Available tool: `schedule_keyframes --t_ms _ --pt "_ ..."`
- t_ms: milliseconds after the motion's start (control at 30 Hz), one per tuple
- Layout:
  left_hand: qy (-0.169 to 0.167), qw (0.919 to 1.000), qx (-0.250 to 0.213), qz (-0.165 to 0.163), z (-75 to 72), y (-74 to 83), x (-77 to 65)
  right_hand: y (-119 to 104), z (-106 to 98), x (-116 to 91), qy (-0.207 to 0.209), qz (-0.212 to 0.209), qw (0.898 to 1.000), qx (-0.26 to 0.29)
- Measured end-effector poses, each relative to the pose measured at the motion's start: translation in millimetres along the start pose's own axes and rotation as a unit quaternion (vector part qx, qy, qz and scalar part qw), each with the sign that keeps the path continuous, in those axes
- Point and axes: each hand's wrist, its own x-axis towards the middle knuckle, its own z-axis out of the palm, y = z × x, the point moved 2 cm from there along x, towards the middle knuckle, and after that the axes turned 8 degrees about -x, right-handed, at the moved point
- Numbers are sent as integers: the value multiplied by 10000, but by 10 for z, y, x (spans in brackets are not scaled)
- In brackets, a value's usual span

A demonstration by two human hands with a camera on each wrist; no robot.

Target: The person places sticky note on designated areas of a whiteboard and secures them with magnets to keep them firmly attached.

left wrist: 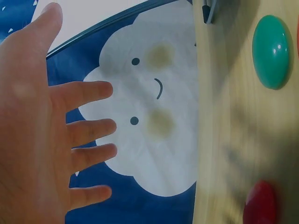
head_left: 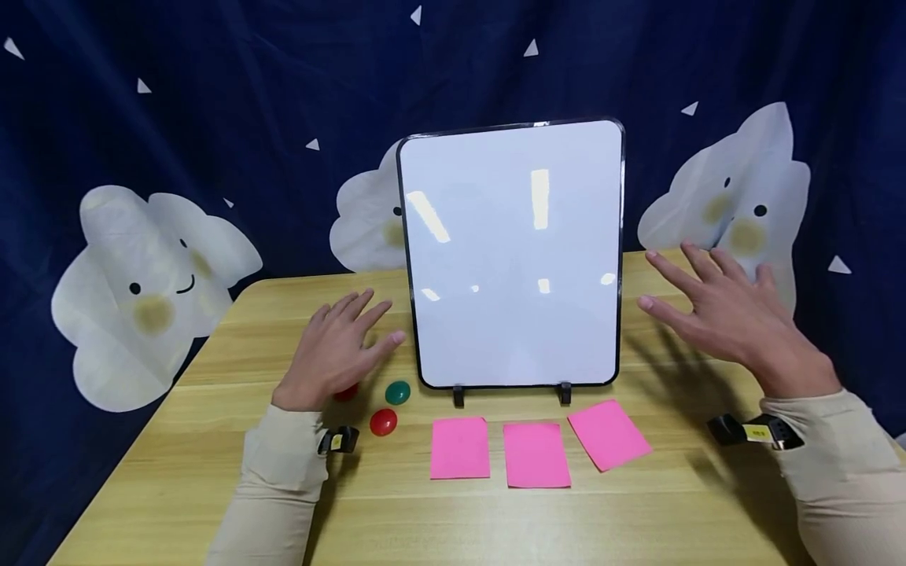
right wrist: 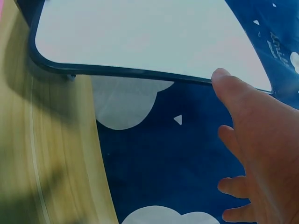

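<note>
A blank whiteboard [head_left: 510, 314] with a black frame stands upright on small black feet [head_left: 565, 394] at the middle of the table. Left of it my left hand [head_left: 336, 346] hovers with fingers spread, holding nothing. Below that hand lie a green round magnet [head_left: 398, 392] and a red one [head_left: 383, 422]; a second red magnet [head_left: 345, 393] is partly hidden by the hand. On the board's right side my right hand [head_left: 729, 314] is raised, fingers apart and nothing in them. Three pink sticky notes [head_left: 460, 448] lie in a row in front of the board.
The wooden table [head_left: 177, 472] ends at the back against a dark blue curtain [head_left: 283, 71] printed with white clouds [head_left: 120, 267] and small triangles. Black straps with small devices [head_left: 340, 440] sit on both wrists. Ceiling lights reflect in the board.
</note>
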Motion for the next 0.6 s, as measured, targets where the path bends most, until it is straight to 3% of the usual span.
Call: schedule_keyframes --t_ms 367,600 --pt "81 9996 -285 41 -4 62 5 -38 -32 -20 33 -36 10000 59" --pt "273 9985 -431 210 20 80 9 -60 -52 -2 -265 -142 9995 92"
